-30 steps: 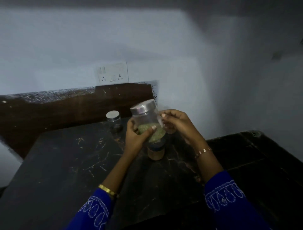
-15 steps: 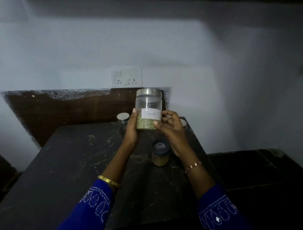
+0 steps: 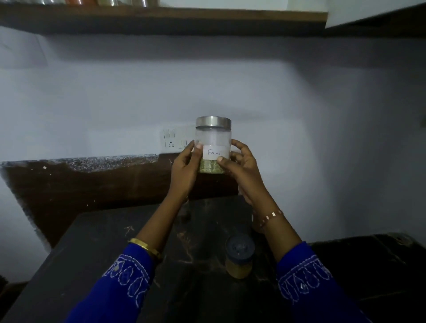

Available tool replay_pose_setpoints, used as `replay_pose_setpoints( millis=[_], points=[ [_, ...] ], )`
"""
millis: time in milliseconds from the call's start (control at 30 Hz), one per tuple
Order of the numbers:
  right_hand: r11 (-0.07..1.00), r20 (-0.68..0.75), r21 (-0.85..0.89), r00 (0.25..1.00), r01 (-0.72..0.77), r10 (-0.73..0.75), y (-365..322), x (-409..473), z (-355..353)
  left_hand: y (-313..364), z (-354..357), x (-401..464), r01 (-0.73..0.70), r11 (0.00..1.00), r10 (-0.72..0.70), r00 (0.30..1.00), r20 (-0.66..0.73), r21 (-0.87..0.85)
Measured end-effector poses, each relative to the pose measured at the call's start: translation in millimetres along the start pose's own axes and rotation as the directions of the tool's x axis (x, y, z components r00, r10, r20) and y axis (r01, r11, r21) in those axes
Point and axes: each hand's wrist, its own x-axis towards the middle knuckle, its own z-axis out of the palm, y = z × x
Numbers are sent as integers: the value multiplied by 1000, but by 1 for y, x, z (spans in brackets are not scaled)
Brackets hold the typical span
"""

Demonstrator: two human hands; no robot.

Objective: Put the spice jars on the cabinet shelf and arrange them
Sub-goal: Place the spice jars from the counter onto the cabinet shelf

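Observation:
A clear fennel jar (image 3: 213,138) with a steel lid and a white "Fennel" label is held upright in front of the wall, green seeds in its bottom. My left hand (image 3: 185,168) grips its left side and my right hand (image 3: 241,170) grips its right side. A small jar with a dark lid (image 3: 239,256) and yellowish contents stands on the dark counter (image 3: 103,253) below my right wrist. The wooden cabinet shelf (image 3: 207,17) runs along the top edge, with the bottoms of several jars (image 3: 92,1) on its left part.
A white switch and socket plate (image 3: 175,141) is on the wall behind the fennel jar. A brown backsplash (image 3: 80,182) runs behind the counter. A lower dark surface (image 3: 368,265) lies to the right.
Both hands have lifted the fennel jar higher and turned it upright with the label facing me. The view has tilted up, bringing the shelf into sight.

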Motion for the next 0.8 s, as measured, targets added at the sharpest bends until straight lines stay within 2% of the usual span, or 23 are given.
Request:
replay_pose_setpoints(
  millis=[333,533,667,800],
  points=[
    [944,4,-139,953,301,-303,-113,115,24,102,-8,128,-319,942,325,945,-43,104],
    [888,69,-126,897,442,-437,-187,183,33,162,-9,200,-375,922,385,913,-137,94],
    [840,94,-187,861,509,-500,-225,232,44,195,-19,252,-348,921,380,901,-208,175],
    [827,121,-236,860,511,-497,-237,279,60,203,-33,302,-318,894,387,903,-185,316]
  ],
)
